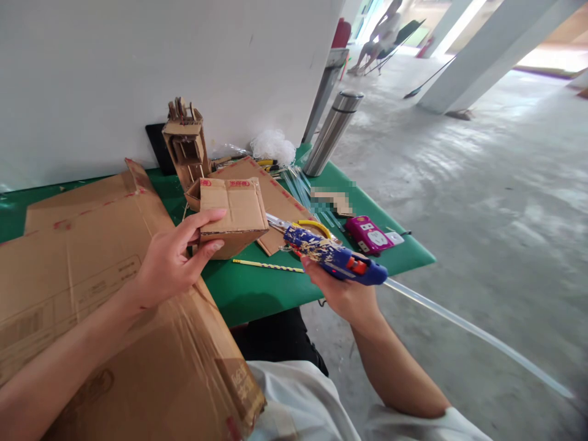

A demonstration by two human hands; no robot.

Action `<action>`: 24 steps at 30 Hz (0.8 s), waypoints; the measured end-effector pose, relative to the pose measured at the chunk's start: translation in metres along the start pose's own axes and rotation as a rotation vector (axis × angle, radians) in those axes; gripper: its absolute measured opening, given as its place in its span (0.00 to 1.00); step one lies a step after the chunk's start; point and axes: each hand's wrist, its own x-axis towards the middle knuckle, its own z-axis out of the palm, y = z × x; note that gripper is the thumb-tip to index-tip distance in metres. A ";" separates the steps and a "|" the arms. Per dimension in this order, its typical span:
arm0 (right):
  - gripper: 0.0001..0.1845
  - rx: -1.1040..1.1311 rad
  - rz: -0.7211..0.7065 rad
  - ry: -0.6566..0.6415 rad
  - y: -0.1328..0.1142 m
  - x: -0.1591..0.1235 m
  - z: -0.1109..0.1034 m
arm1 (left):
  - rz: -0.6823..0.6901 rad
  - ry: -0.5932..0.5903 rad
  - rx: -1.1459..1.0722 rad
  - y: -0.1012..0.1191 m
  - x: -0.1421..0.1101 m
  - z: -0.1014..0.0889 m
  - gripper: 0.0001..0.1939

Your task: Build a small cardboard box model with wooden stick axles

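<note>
Between the thumb and fingers of my left hand (172, 257) is a small cardboard box (234, 205), pinched at its left side and held above the table. My right hand (344, 297) is wrapped round a blue hot glue gun (331, 254) whose front is crusted with pale crumbs. A long clear glue stick (478, 334) sticks out of the gun's back end. The gun points left toward the box's right side; whether its tip touches the box cannot be made out. Behind the gun lie scissors (316, 227) with yellow handles.
A large flattened carton (92, 257) covers the left of the green table (257, 294). Farther back stand a cardboard construction (186, 144) and a steel flask (333, 131). Clear glue sticks (303, 190), a purple power socket (370, 234) and a yellow patterned pencil (269, 266) lie around.
</note>
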 end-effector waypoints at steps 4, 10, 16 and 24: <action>0.14 -0.022 -0.056 -0.037 -0.003 -0.001 -0.002 | -0.005 0.003 -0.011 0.000 0.000 0.000 0.21; 0.14 -0.043 -0.074 -0.052 -0.006 -0.003 -0.005 | -0.018 0.001 0.001 0.002 0.000 0.000 0.21; 0.13 -0.071 -0.087 -0.093 -0.004 -0.008 -0.007 | -0.009 -0.004 0.015 0.002 0.001 0.000 0.21; 0.12 -0.002 -0.035 0.052 0.010 -0.005 -0.017 | -0.010 0.000 0.018 0.001 0.001 0.000 0.21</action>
